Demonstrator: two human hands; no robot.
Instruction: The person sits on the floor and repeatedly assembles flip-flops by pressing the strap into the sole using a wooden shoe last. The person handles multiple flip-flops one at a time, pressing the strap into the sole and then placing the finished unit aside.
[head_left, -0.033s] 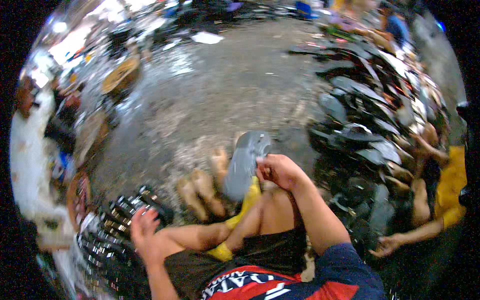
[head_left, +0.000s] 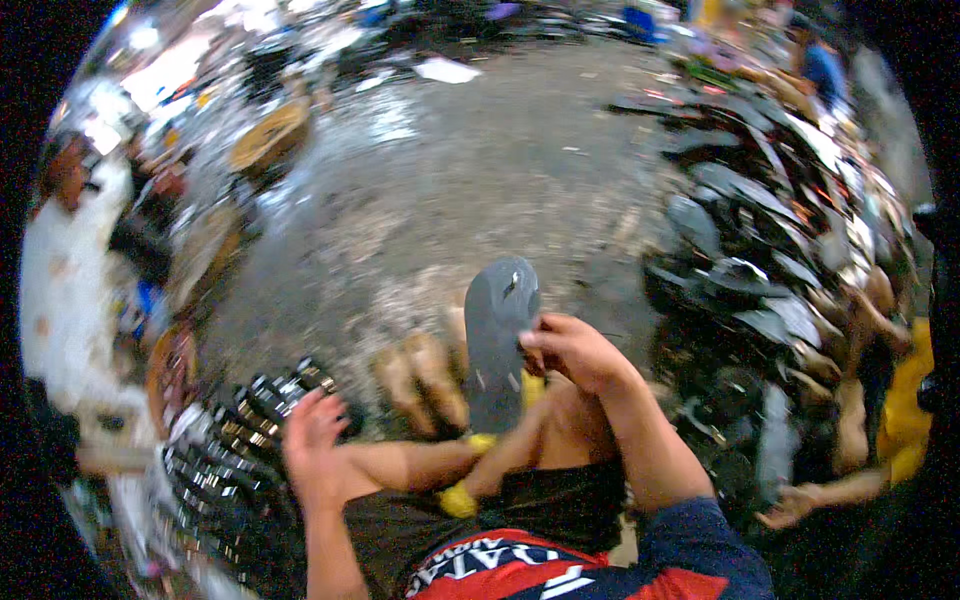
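My right hand (head_left: pixel 572 350) grips the right edge of a long grey shoe sole (head_left: pixel 497 330) between thumb and fingers. The sole stands nearly upright in front of my crossed legs, its rounded top end away from me. My left hand (head_left: pixel 316 440) is held over my left knee, holding nothing, with its blurred fingers apart. Beside it lies a heap of dark, shiny pieces (head_left: pixel 240 440), too smeared to name. Yellow material (head_left: pixel 460 498) shows by my lower legs. Two tan, foot-shaped things (head_left: pixel 420 385) are on the ground left of the sole.
On the right rises a large pile of dark and grey soles (head_left: pixel 740 270). Another person's hand (head_left: pixel 795 503) reaches in beside it, with a yellow garment (head_left: pixel 905 390) behind. At left sits a person in white (head_left: pixel 75 280). A round tan basket-like thing (head_left: pixel 270 138) is farther off.
The grey sole has turned from a slant to nearly upright, still in my right hand. The whole view has shifted, so surroundings appear farther right. My left hand stays empty.
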